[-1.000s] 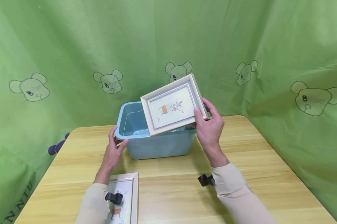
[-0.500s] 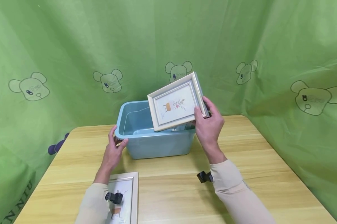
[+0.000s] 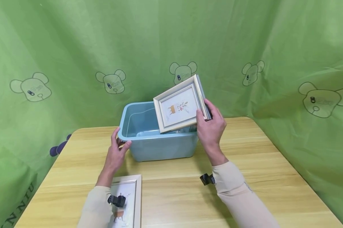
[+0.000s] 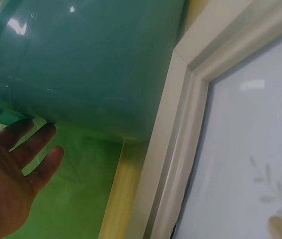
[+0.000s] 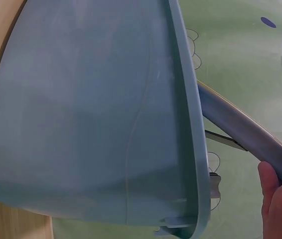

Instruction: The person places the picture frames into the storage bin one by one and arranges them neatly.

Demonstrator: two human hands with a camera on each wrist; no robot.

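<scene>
A light-blue plastic tub (image 3: 163, 148) stands on the table. My left hand (image 3: 116, 155) touches its front left corner from outside; the left wrist view shows spread fingers (image 4: 44, 167) against the tub wall. My right hand (image 3: 212, 129) grips the right end of a cream picture frame (image 3: 178, 106), thumb on the front. The frame tilts over the tub's right half, its lower left corner at the opening. In the right wrist view, the frame's edge (image 5: 245, 129) and a thin dark strut behind it show past the rim. Its picture has a brown deer-like animal and flowers.
Another cream picture frame (image 3: 138, 199) lies face up on the wooden table (image 3: 174, 196) beneath my left forearm. Green fabric (image 3: 143, 38) with bear heads hangs around the table. A purple item (image 3: 57, 149) sits beyond the left edge. Something clear lies inside the tub, partly hidden.
The held frame has shifted right and slightly back, its lower left corner moving from over the front rim to above the tub's opening. My left hand and the tub stay nearly still.
</scene>
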